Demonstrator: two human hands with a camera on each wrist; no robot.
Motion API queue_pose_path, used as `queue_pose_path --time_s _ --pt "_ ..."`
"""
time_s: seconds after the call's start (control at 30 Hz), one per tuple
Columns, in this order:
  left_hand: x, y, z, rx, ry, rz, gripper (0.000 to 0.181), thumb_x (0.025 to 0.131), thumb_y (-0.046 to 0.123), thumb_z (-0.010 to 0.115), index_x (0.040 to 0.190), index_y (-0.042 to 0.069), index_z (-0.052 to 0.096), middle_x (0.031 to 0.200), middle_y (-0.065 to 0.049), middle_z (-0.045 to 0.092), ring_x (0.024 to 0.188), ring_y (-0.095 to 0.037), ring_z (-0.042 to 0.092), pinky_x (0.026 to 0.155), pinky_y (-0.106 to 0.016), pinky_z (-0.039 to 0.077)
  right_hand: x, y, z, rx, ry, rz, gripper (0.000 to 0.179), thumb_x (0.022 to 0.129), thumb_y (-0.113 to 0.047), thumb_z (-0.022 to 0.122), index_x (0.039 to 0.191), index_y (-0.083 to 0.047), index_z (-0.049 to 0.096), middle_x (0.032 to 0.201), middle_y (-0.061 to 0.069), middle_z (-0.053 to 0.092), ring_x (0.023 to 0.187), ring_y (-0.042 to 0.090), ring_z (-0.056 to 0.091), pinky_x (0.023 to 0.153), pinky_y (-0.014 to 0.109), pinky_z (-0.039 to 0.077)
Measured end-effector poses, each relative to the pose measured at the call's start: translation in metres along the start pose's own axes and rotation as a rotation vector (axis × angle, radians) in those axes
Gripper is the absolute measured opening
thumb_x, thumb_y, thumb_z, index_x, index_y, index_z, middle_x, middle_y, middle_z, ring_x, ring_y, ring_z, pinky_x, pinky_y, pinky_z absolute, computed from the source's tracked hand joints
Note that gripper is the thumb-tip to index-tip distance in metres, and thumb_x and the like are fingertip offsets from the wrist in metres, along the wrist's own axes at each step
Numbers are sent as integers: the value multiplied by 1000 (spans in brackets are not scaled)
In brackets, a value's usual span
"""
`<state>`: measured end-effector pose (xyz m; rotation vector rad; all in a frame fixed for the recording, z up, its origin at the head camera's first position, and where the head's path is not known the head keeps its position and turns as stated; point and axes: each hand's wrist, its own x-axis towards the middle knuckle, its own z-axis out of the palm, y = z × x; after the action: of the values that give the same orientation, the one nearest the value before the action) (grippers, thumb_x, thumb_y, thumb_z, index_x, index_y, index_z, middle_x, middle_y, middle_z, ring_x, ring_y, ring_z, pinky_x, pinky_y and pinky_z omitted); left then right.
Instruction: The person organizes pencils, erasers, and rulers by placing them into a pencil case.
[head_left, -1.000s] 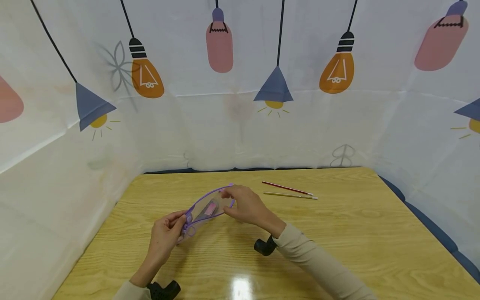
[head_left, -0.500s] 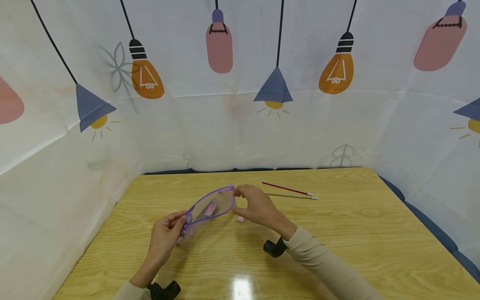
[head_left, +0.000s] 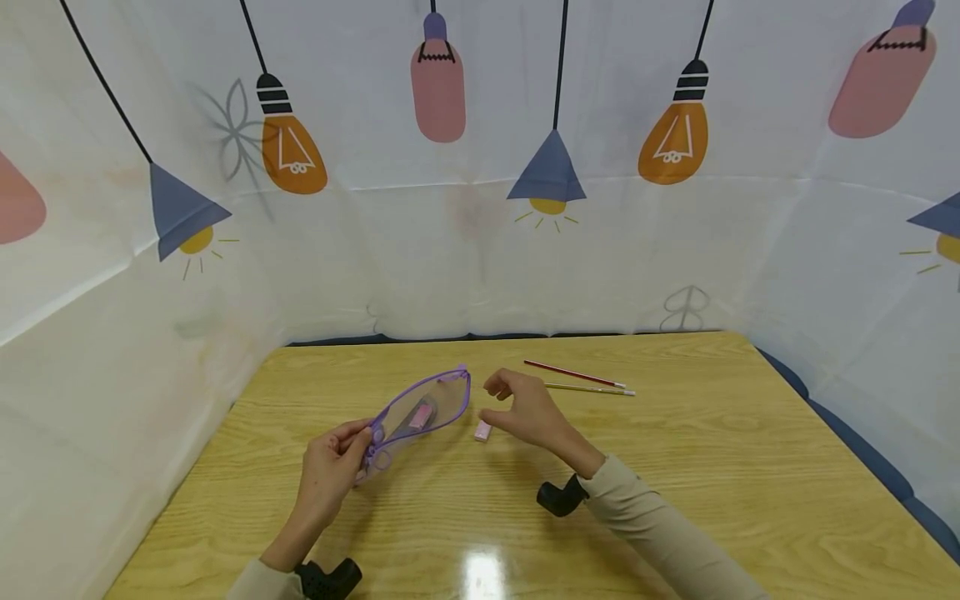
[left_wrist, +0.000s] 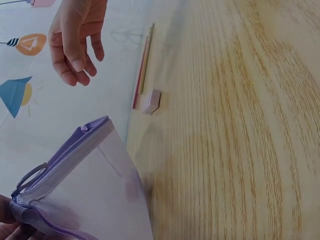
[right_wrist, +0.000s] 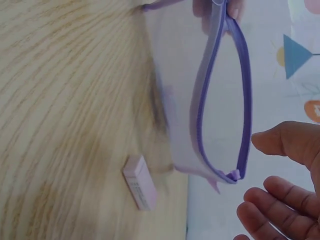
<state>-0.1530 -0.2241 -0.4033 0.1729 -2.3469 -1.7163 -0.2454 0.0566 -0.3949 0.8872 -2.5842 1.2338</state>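
My left hand [head_left: 330, 475] pinches one end of a see-through mesh zip pouch [right_wrist: 180, 90] with purple edging. Its zipped mouth gapes toward my right hand [head_left: 534, 412]. Inside the pouch, in the head view, lie a pink block like an eraser [head_left: 421, 416] and a greyish shape that I cannot make out. My right hand hovers just right of the mouth, apart from it, fingers loosely bent with nothing between them. Below that hand a pink and white eraser [head_left: 482, 431] rests on the table, also seen in the right wrist view.
A dark red pencil [head_left: 573, 373] and a gold pencil [head_left: 592, 389] lie on the wooden table [head_left: 675, 483] behind my right hand. A white cloth [head_left: 480, 275] printed with lamps hangs around the back and sides.
My right hand has drawn back to the right, out of the pouch's mouth. The eraser on the table has come into sight beneath it. The left hand and pouch stay nearly still.
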Motion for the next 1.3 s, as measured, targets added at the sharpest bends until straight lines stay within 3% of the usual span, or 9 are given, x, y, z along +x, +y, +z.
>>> queue_pose_path --time_s 0.33,0.53,0.97,1.3 --pt "1 0 -1 -18 10 4 23 99 5 56 116 -5 67 93 -16 71 69 -12 65 52 -24 50 -6 9 6 76 -66 100 32 82 -19 78 108 -5 64 105 12 64 96 32 62 80 41 51" --pt "2 -1 -1 -11 10 10 23 99 6 56 115 -5 67 91 -15 71 66 -12 63 49 -24 48 -7 14 11 65 -99 146 39 80 -20 79 110 -2 64 107 14 65 97 29 61 81 41 50" --pt "3 0 0 -29 24 -4 23 98 5 56 116 -7 66 92 -15 70 67 -10 63 53 -24 50 -5 22 19 55 -120 175 45 75 -21 84 108 2 63 101 12 64 94 29 60 80 41 50" --pt "4 -1 0 -16 25 -3 23 98 5 55 115 -6 67 90 -14 70 66 -10 61 54 -25 51 -5 27 23 26 -144 193 41 73 -24 84 102 -3 64 104 10 65 95 28 60 79 41 50"
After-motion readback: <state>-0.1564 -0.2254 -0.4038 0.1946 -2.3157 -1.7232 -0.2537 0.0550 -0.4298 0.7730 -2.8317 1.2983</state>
